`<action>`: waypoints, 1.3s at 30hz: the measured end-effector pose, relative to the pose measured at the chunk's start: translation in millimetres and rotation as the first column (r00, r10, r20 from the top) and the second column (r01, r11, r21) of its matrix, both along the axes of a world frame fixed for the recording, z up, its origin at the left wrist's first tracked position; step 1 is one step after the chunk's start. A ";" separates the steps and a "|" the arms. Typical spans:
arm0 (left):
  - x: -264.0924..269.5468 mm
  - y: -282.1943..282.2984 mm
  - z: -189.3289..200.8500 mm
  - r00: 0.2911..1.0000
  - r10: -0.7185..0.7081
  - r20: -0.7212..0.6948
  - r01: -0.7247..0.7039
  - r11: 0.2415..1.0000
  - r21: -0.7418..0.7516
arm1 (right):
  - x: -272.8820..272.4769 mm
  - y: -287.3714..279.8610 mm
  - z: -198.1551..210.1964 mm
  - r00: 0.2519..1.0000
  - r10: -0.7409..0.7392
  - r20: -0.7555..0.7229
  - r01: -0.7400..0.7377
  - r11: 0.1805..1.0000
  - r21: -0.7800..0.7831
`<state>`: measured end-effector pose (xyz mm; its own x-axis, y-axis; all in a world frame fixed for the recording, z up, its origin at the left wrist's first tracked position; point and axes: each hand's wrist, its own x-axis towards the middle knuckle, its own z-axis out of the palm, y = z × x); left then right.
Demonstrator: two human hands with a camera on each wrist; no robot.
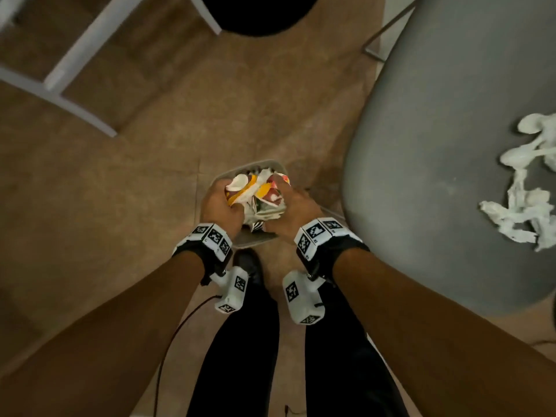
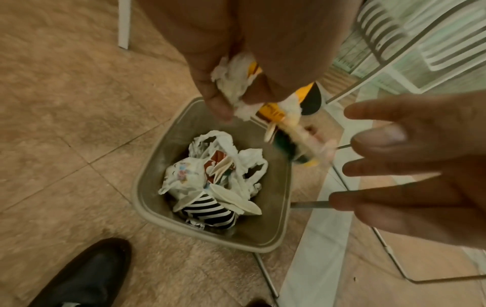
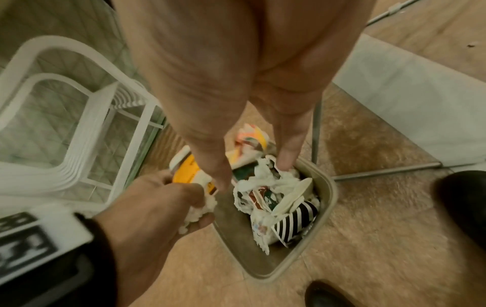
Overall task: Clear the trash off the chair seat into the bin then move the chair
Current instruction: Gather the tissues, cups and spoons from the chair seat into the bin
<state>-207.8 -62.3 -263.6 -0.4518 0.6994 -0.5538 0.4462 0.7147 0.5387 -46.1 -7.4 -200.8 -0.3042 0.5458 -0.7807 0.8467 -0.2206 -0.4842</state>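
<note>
Both my hands hang over a small grey bin (image 1: 256, 164) on the floor between my feet and the chair. My left hand (image 1: 222, 203) grips a wad of white tissue (image 2: 231, 79) and a yellow wrapper (image 3: 188, 172). My right hand (image 1: 296, 203) is beside it, fingers straight and spread (image 2: 407, 155), pointing down at the bin (image 3: 332, 187). A colourful wrapper (image 2: 297, 143), blurred, is in the air between the hands. Crumpled paper, a striped cup and wrappers (image 2: 215, 182) lie in the bin (image 2: 147, 176). White tissue and plastic spoons (image 1: 523, 188) lie on the grey chair seat (image 1: 436, 145) at right.
The chair's thin metal legs (image 2: 394, 259) stand just right of the bin. White stacked plastic chairs (image 3: 65, 124) are beyond it, and white furniture legs (image 1: 75, 55) and a black round object (image 1: 255, 13) farther off. My black shoe (image 2: 86, 274) is near the bin.
</note>
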 end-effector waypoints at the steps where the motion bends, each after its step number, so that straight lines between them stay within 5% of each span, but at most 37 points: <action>1: 0.7 -0.9 -7.4 1.000 -0.021 0.014 0.022 0.998 -0.053 | -0.5 -2.8 -5.5 1.000 0.021 0.016 -0.021 1.000 0.003; 6: 2.0 6.1 -30.4 0.991 -0.133 0.029 0.136 0.955 -0.262 | 12.9 12.7 9.8 0.995 -0.062 -0.074 0.062 0.998 -0.001; 9: 7.3 29.5 -11.8 0.985 -0.175 0.004 0.169 0.944 -0.283 | 26.2 40.1 33.1 0.964 -0.182 -0.196 0.179 0.983 -0.030; 14: 55.1 103.6 60.7 0.960 -0.266 -0.087 0.260 0.963 -0.070 | 98.0 96.3 81.6 0.871 -0.344 -0.351 0.401 0.910 0.102; 18: 142.6 183.8 113.9 0.869 -0.474 -0.142 0.494 0.848 0.192 | 215.0 125.8 102.7 0.834 -0.472 -0.285 0.543 0.794 0.274; 20: 204.2 209.6 134.5 0.716 -0.663 -0.218 0.697 0.658 0.285 | 276.9 133.2 102.1 0.796 -0.570 -0.203 0.602 0.713 0.359; 24: 339.4 193.3 148.7 0.111 -0.948 -0.298 0.987 0.069 0.147 | 371.6 143.3 102.9 0.799 -0.600 -0.035 0.540 0.691 0.480; 25: 366.0 178.1 145.7 0.001 -0.954 -0.301 0.996 -0.027 0.089 | 384.7 146.7 101.9 0.829 -0.560 0.013 0.482 0.725 0.491; 27: 402.1 149.1 129.2 -0.100 -0.951 -0.292 0.995 -0.103 -0.006 | 399.9 155.4 99.0 0.898 -0.430 0.093 0.338 0.809 0.480; 30: 412.0 138.8 112.5 -0.035 -0.964 -0.263 0.999 -0.042 0.019 | 403.2 168.9 90.8 0.981 -0.151 0.120 0.078 0.880 0.468; 33: 387.3 147.5 110.3 0.030 -0.993 -0.116 1.000 0.030 0.006 | 397.5 163.4 73.9 0.977 0.072 0.202 -0.145 0.916 0.373; 39: 317.7 179.4 122.2 0.407 -0.899 -0.163 0.913 0.395 0.102 | 374.8 142.3 50.0 0.963 0.111 0.246 -0.208 0.885 0.417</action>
